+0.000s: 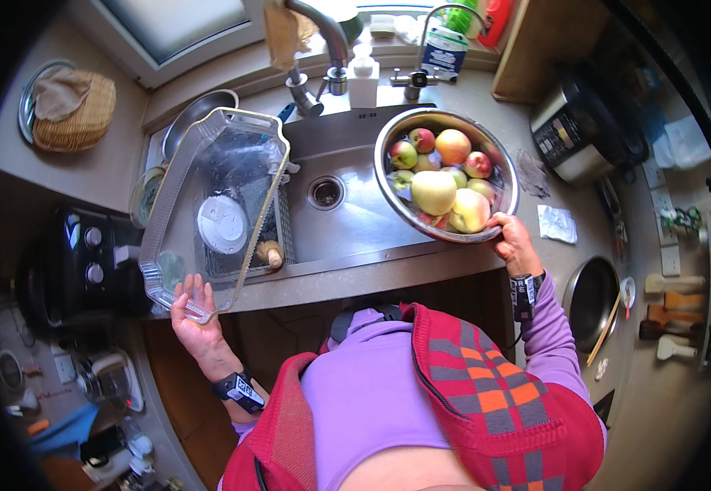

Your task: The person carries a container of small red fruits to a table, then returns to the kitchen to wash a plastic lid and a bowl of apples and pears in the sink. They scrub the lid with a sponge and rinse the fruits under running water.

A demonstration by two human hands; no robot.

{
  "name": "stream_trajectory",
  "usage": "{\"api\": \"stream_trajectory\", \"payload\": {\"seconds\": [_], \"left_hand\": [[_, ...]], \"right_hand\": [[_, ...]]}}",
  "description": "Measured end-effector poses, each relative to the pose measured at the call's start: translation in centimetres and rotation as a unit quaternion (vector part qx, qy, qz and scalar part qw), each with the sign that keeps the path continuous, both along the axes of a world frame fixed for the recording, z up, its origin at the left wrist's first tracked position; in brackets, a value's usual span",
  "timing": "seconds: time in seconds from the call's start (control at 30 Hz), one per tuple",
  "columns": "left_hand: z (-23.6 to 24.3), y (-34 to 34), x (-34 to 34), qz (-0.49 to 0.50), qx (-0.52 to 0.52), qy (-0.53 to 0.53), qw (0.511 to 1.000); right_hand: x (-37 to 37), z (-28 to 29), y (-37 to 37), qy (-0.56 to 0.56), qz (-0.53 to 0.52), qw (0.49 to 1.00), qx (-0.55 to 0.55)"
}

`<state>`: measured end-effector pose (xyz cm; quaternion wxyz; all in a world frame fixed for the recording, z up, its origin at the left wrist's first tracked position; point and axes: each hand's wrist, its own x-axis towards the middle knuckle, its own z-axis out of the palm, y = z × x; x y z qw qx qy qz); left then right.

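Observation:
My left hand (pixel 195 308) grips the near end of a large clear plastic tray (pixel 157 237) with a pale rim. The tray is tilted over the left part of the sink. Through it I see a white round lid-like thing (pixel 223 224) and a wire rack (pixel 280 237). At the sink's right side, my right hand (pixel 513 242) has its fingers closed on the near right rim of a steel bowl (pixel 388 204). Inside it lie several apples, some red-green, and larger pale yellow round fruits (pixel 433 193).
A steel sink (pixel 347 233) with a drain (pixel 326 193) lies between my hands. Behind it stand a faucet (pixel 335 49) and a white soap pump bottle (pixel 363 78). To the right are a black-and-silver cooker (pixel 585 127) and a frying pan (pixel 591 303). A wicker basket (pixel 77 114) is at far left.

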<state>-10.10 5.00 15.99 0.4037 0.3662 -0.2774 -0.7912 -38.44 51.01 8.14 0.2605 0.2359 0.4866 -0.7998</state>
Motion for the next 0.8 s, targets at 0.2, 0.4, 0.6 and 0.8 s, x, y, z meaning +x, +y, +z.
{"api": "stream_trajectory", "payload": {"seconds": [0.2, 0.4, 0.6, 0.8], "left_hand": [[1.1, 1.6, 3.1, 0.068, -0.018, -0.018, 0.997], [1.4, 3.4, 5.2, 0.132, -0.027, -0.011, 0.991], [1.6, 5.9, 5.1, 0.171, -0.022, -0.061, 0.983], [1.6, 7.1, 4.2, 0.162, -0.001, -0.071, 0.984]], "right_hand": [[-3.1, -2.4, -6.5, -0.017, 0.086, 0.992, 0.089], [-5.7, -6.7, -10.9, -0.02, 0.178, 0.98, 0.084], [-7.2, -9.7, -13.8, -0.03, 0.258, 0.957, 0.132], [-8.1, -12.9, -15.2, -0.045, 0.307, 0.933, 0.182]]}}
